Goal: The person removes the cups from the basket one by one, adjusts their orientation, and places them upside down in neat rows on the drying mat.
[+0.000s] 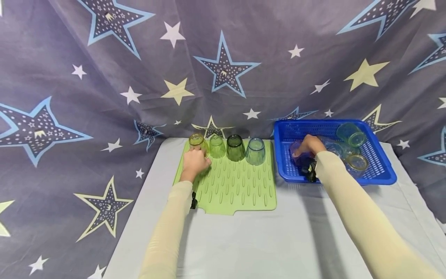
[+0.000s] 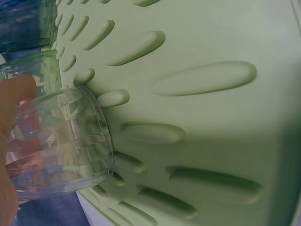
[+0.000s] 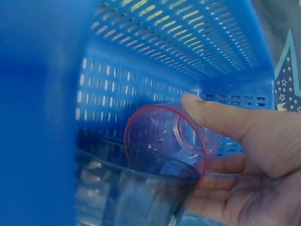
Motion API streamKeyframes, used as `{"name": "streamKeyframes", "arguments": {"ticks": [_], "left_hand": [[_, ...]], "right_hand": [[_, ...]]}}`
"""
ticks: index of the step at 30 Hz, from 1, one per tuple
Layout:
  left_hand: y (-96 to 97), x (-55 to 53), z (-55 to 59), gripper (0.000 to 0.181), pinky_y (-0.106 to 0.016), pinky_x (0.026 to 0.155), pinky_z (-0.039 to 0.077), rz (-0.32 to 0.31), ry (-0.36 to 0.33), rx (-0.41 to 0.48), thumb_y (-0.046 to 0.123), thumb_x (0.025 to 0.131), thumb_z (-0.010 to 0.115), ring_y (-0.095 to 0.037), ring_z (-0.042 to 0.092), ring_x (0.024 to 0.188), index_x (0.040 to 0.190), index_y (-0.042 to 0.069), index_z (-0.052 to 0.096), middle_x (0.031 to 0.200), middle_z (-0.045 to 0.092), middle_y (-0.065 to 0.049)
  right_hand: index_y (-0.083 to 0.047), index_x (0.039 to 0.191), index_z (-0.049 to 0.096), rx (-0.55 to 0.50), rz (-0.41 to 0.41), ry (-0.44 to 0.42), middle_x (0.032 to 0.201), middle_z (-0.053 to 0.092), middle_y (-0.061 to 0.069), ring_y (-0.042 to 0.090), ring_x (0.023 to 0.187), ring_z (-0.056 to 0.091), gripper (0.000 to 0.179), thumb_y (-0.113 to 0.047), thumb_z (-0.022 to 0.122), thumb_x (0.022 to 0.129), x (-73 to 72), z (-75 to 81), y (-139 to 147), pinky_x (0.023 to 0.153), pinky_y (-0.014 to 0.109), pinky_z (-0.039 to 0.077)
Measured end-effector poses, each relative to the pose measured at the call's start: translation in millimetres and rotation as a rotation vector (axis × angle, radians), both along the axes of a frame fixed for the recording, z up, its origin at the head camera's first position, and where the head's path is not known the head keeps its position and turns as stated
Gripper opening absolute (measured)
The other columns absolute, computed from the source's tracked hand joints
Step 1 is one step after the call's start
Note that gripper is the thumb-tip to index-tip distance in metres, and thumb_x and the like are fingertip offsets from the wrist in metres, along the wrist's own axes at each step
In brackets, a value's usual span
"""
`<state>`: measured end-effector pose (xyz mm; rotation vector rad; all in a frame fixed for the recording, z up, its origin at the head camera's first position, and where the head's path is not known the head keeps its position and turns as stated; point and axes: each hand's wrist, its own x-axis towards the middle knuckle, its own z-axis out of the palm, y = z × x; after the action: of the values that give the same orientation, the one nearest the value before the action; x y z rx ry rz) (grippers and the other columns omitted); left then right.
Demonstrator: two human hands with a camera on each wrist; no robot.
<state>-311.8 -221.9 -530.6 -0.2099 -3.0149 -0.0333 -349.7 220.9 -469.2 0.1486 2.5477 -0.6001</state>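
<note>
The left grip (image 1: 195, 161) is closed around the yellow glass (image 1: 196, 139) on the green mat (image 1: 240, 190); the right grip (image 1: 312, 145) holds the pink glass (image 3: 153, 129) inside the basket (image 1: 385, 164).

Looks like a small draped corner, set up for recording and furnished with kitchenware. Is closed off on the far side and along left and right by a star-printed curtain (image 1: 271, 35) hanging in folds. Centres on a tabletop (image 1: 244, 244) under a pale cloth. Hints at a kitchen through a green ridged mat (image 1: 231, 188), coloured glasses (image 1: 235, 149) along its far edge, and a blue plastic basket (image 1: 313, 133) at right. Suggests recording by a black device (image 1: 310, 170) on each wrist. Cannot be told apart as home or studio.
</note>
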Motion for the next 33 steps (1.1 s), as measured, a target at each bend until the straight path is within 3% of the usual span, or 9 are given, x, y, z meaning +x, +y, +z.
{"name": "streamKeyframes", "arguments": {"ticks": [7, 11, 16, 19, 21, 24, 27, 33], "left_hand": [[-1.9, 0.1, 0.8, 0.025, -0.047, 0.067, 0.056, -0.003, 0.005, -0.003, 0.038, 0.09, 0.066, -0.031, 0.065, 0.092, 0.098, 0.015, 0.074, 0.106, 0.069, -0.007], [-1.4, -1.4, 0.2, 0.025, -0.046, 0.066, 0.055, -0.005, 0.016, -0.002, 0.038, 0.09, 0.065, -0.03, 0.065, 0.091, 0.098, 0.015, 0.074, 0.106, 0.069, -0.007], [-1.1, -0.8, -1.4, 0.026, -0.045, 0.066, 0.055, -0.011, 0.021, -0.002, 0.038, 0.089, 0.064, -0.03, 0.064, 0.093, 0.097, 0.015, 0.073, 0.107, 0.068, -0.007], [-2.0, 0.9, -3.3, 0.025, -0.046, 0.067, 0.055, -0.011, 0.026, -0.003, 0.038, 0.089, 0.065, -0.031, 0.065, 0.094, 0.096, 0.015, 0.073, 0.107, 0.069, -0.008], [-2.2, 1.2, -4.7, 0.025, -0.046, 0.067, 0.056, -0.012, 0.033, -0.003, 0.037, 0.088, 0.065, -0.031, 0.065, 0.095, 0.095, 0.015, 0.073, 0.108, 0.069, -0.008], [-2.4, 0.8, -6.4, 0.024, -0.047, 0.066, 0.056, -0.017, 0.046, -0.001, 0.037, 0.088, 0.066, -0.032, 0.066, 0.096, 0.094, 0.015, 0.072, 0.108, 0.069, -0.009], [-2.9, -0.2, -7.0, 0.024, -0.048, 0.066, 0.056, -0.023, 0.052, 0.006, 0.037, 0.088, 0.066, -0.032, 0.066, 0.096, 0.093, 0.014, 0.072, 0.108, 0.069, -0.009], [-3.6, -1.1, -4.1, 0.024, -0.048, 0.067, 0.056, -0.027, 0.041, 0.013, 0.036, 0.088, 0.066, -0.032, 0.065, 0.097, 0.094, 0.014, 0.073, 0.108, 0.069, -0.008]], "right_hand": [[0.021, 0.133, 0.045, -0.046, -0.046, 0.033, 0.122, 0.054, 0.034, 0.031, 0.083, 0.061, 0.081, -0.031, 0.082, 0.083, 6.2, 1.1, 3.6, 0.08, 0.044, 0.059], [0.017, 0.117, 0.054, -0.069, -0.057, 0.074, 0.102, 0.056, 0.024, 0.028, 0.078, 0.059, 0.066, -0.031, 0.084, 0.081, 7.0, 4.3, 5.3, 0.073, 0.04, 0.056], [0.007, 0.096, 0.056, -0.118, -0.062, 0.146, 0.079, 0.05, 0.011, 0.022, 0.065, 0.052, 0.052, -0.032, 0.084, 0.079, 6.4, 5.5, 10.4, 0.062, 0.035, 0.049], [0.015, 0.108, 0.058, -0.21, -0.073, 0.168, 0.091, 0.058, 0.018, 0.027, 0.077, 0.057, 0.057, -0.031, 0.082, 0.082, 6.4, 7.9, 14.0, 0.072, 0.04, 0.053], [0.018, 0.125, 0.055, -0.267, -0.086, 0.181, 0.113, 0.06, 0.029, 0.036, 0.095, 0.06, 0.068, -0.03, 0.081, 0.084, 6.7, 11.6, 16.8, 0.087, 0.048, 0.055], [0.019, 0.143, 0.04, -0.334, -0.104, 0.2, 0.14, 0.047, 0.039, 0.048, 0.121, 0.054, 0.082, -0.029, 0.077, 0.088, 6.0, 17.4, 20.7, 0.104, 0.06, 0.048], [0.016, 0.15, 0.032, -0.403, -0.132, 0.228, 0.148, 0.041, 0.04, 0.052, 0.13, 0.049, 0.086, -0.028, 0.076, 0.09, 5.0, 23.1, 23.4, 0.109, 0.062, 0.043], [0.01, 0.154, 0.031, -0.531, -0.172, 0.308, 0.146, 0.046, 0.039, 0.05, 0.133, 0.05, 0.087, -0.024, 0.078, 0.089, 7.7, 37.3, 26.1, 0.112, 0.061, 0.041]]}}
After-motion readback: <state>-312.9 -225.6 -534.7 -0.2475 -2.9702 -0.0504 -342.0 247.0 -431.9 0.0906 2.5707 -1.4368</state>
